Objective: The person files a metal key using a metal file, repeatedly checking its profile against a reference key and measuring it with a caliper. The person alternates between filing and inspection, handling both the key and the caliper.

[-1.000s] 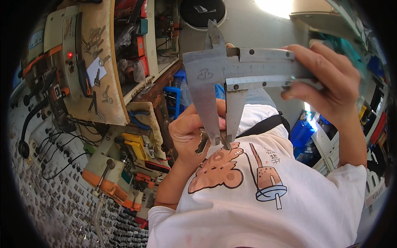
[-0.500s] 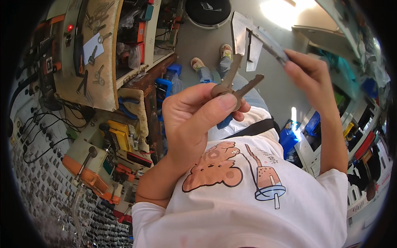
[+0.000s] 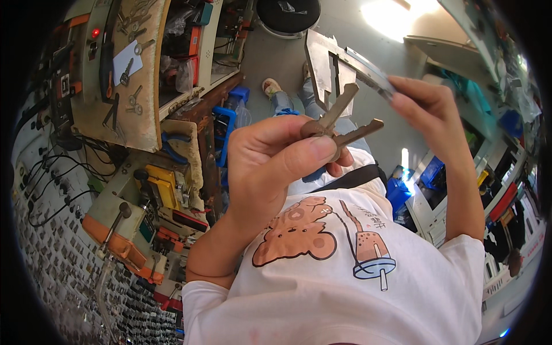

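Note:
My left hand [image 3: 267, 155] pinches two brass-brown keys [image 3: 339, 109] between thumb and fingers, their bows under the thumb. The blades fan apart, one pointing up and right, the other more to the right. In my right hand [image 3: 425, 106], thumb and fingers close on the beam end of a metal caliper [image 3: 368, 70]. Its wide jaws hang to the left, just beyond the keys, with a narrow gap between them. The upper key's tip overlaps the jaws in the picture; whether they touch I cannot tell.
To the left stands a wooden-topped bench [image 3: 146, 98] with several keys and a white card. Below it are a key-cutting machine [image 3: 123, 230] and blue-handled pliers [image 3: 171, 146]. A round black stool [image 3: 289, 14] stands at the far side. Blue bins [image 3: 398, 190] are at right.
The keys in my left hand have turned clockwise and shifted slightly right. My right hand has brought the caliper a little left, so its jaws now lie behind the upper key's tip.

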`<state>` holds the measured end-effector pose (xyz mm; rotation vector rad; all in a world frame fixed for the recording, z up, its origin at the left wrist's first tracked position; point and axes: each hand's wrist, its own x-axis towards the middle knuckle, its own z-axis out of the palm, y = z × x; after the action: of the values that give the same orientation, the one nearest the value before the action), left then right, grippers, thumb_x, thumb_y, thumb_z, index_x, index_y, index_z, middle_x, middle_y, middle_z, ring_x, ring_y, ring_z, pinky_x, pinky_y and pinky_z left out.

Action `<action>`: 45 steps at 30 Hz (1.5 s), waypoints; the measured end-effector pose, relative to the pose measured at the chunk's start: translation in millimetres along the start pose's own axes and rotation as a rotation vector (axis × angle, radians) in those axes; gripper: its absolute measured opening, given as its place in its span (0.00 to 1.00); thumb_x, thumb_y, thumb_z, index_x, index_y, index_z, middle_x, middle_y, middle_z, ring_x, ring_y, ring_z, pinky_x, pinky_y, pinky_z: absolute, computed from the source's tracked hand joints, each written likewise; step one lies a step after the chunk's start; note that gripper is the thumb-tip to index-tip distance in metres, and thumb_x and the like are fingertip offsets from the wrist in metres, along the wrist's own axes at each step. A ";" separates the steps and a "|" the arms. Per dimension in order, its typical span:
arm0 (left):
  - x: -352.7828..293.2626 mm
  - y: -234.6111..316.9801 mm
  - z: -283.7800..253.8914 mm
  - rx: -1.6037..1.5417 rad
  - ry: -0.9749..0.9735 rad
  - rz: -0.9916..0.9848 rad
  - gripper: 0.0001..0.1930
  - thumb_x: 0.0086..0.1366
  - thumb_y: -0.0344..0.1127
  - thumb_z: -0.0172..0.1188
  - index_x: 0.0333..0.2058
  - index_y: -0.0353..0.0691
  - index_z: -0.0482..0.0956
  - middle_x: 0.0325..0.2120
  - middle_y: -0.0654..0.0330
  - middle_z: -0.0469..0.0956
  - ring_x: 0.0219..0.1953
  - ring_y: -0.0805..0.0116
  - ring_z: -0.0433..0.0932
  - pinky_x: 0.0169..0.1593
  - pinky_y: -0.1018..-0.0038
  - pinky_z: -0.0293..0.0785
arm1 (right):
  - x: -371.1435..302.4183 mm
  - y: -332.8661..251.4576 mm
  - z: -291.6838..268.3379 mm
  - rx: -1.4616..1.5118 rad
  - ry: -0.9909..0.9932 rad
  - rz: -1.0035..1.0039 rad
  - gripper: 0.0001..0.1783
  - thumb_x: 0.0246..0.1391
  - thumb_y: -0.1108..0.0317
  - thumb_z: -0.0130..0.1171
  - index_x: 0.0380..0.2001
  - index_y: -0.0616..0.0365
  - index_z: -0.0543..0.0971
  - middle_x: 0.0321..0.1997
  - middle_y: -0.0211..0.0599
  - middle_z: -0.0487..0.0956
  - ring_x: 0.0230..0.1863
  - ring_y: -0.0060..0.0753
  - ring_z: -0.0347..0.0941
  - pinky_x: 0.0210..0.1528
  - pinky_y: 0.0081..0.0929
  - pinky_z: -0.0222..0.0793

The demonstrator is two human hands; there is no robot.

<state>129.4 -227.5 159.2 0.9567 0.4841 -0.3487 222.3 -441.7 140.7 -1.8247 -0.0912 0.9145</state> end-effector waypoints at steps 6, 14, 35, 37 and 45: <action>3.0 -1.5 -4.5 -0.112 -0.078 -0.057 0.13 0.58 0.37 0.54 0.28 0.29 0.76 0.21 0.49 0.75 0.22 0.62 0.76 0.31 0.66 0.75 | -1.1 -1.1 -1.5 -0.037 -0.005 0.011 0.22 0.53 0.59 0.62 0.43 0.68 0.78 0.29 0.29 0.77 0.31 0.14 0.67 0.33 0.14 0.64; 8.9 -4.5 -8.6 -0.145 -0.140 -0.089 0.14 0.58 0.38 0.54 0.28 0.29 0.76 0.21 0.48 0.76 0.23 0.62 0.76 0.33 0.67 0.75 | -1.9 1.8 -4.5 -0.033 -0.028 -0.007 0.22 0.53 0.59 0.62 0.43 0.68 0.78 0.29 0.29 0.77 0.30 0.13 0.67 0.32 0.13 0.63; -2.7 -28.7 -27.6 0.166 -0.150 0.350 0.07 0.52 0.23 0.61 0.31 0.26 0.79 0.30 0.48 0.80 0.31 0.66 0.79 0.36 0.75 0.75 | -11.4 -18.1 -6.6 -0.611 0.213 -0.613 0.19 0.45 0.66 0.65 0.41 0.65 0.78 0.21 0.37 0.71 0.19 0.27 0.65 0.21 0.21 0.59; -2.8 -35.7 -29.2 0.141 -0.160 0.380 0.06 0.50 0.21 0.62 0.30 0.27 0.80 0.31 0.47 0.80 0.31 0.63 0.80 0.35 0.74 0.76 | -15.8 -25.3 -11.6 -0.734 0.173 -0.661 0.19 0.45 0.69 0.63 0.41 0.68 0.77 0.23 0.37 0.71 0.21 0.28 0.65 0.22 0.21 0.58; -5.7 -36.8 -30.9 0.247 -0.170 0.410 0.06 0.49 0.22 0.61 0.28 0.28 0.80 0.29 0.47 0.80 0.30 0.63 0.79 0.34 0.72 0.76 | -18.2 -24.4 -24.2 -0.866 0.092 -0.820 0.23 0.44 0.68 0.63 0.41 0.74 0.75 0.32 0.48 0.79 0.19 0.28 0.65 0.17 0.22 0.57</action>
<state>99.3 -220.8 121.9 1.2262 0.0831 -0.1172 232.8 -457.6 174.6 -2.2753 -1.2350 0.1766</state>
